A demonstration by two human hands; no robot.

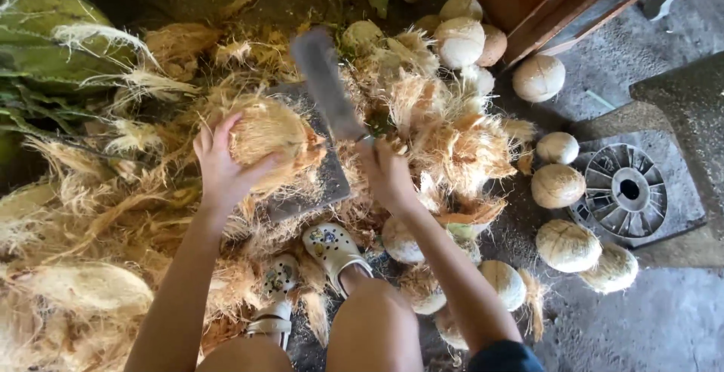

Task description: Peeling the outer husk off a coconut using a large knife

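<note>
While left hand [223, 167] is clamping a husked coconut [265, 132] at centre frame, right hand [386, 172] is gripping a cleaver [326, 84] raised above it.

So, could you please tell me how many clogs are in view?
2: the right clog sits below the right hand; the left clog lies lower left, partly buried in husk fibres. None seems hidden.

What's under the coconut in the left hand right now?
The coconut, gripped by the left hand, rests on a dark flat block. Loose husk fibre covers the block's edges, so the ground beneath is hidden. The right hand holds the cleaver beside it.
</note>
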